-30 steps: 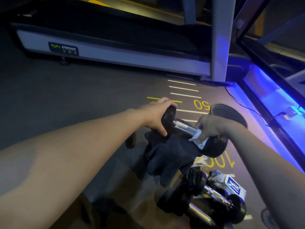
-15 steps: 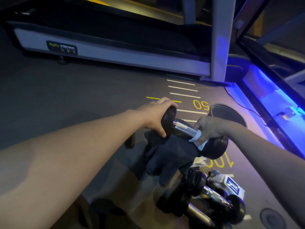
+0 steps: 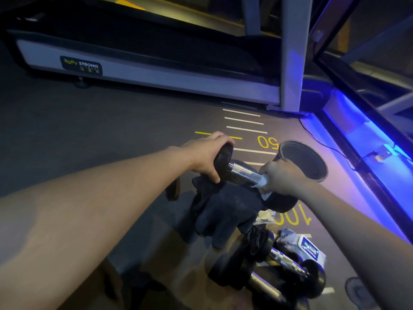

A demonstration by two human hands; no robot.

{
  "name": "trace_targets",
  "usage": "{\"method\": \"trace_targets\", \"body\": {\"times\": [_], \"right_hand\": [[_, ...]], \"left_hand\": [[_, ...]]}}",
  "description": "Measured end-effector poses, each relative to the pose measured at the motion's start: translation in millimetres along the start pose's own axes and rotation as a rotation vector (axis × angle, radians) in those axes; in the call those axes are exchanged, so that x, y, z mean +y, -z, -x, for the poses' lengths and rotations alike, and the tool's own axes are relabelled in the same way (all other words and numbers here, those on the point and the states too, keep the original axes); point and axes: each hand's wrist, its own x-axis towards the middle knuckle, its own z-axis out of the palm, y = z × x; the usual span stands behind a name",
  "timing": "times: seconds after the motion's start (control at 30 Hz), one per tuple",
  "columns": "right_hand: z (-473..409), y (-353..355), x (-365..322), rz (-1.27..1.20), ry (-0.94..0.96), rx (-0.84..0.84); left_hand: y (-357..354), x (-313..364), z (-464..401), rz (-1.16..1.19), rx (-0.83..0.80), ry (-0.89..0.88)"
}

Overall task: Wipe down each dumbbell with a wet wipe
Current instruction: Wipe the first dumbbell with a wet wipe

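Note:
I hold a black dumbbell (image 3: 242,173) with a chrome handle above the floor. My left hand (image 3: 204,156) grips its far head, thumb curled underneath. My right hand (image 3: 280,177) wraps a white wet wipe (image 3: 261,183) round the handle close to the near head, which sits below my wrist. Two more black dumbbells (image 3: 281,262) lie on the floor lower right. The wet wipe pack (image 3: 311,248), white with a blue label, lies beside them.
A dark cloth (image 3: 221,211) lies crumpled under the held dumbbell. A black bin (image 3: 306,159) stands just behind my right hand. A treadmill (image 3: 143,63) runs across the back, and a blue-lit glass wall (image 3: 368,135) closes the right side. Yellow floor numbers 50 and 100 mark the mat.
My right hand with the wipe has slid a little along the chrome handle toward the near head. My left hand keeps its grip on the far head.

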Motion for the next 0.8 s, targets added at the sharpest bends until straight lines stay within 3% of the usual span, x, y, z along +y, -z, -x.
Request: {"method": "trace_targets", "body": {"times": [0.13,0.2,0.43,0.8], "right_hand": [[-13.8,21.2,7.3,-0.215,0.097,-0.282],[-18.4,20.9,10.7,-0.247,0.09,-0.322],[-0.6,0.3,17.1,-0.21,0.06,0.071],[34.0,-27.7,-5.6,0.043,-0.046,0.429]], "left_hand": [[-1.8,-2.0,-1.2,0.005,-0.002,-0.017],[-2.0,-3.4,-2.2,0.011,-0.004,-0.02],[-2.1,-4.9,-2.6,0.011,-0.002,-0.017],[-1.3,-3.4,-3.1,0.006,-0.014,-0.006]]}}
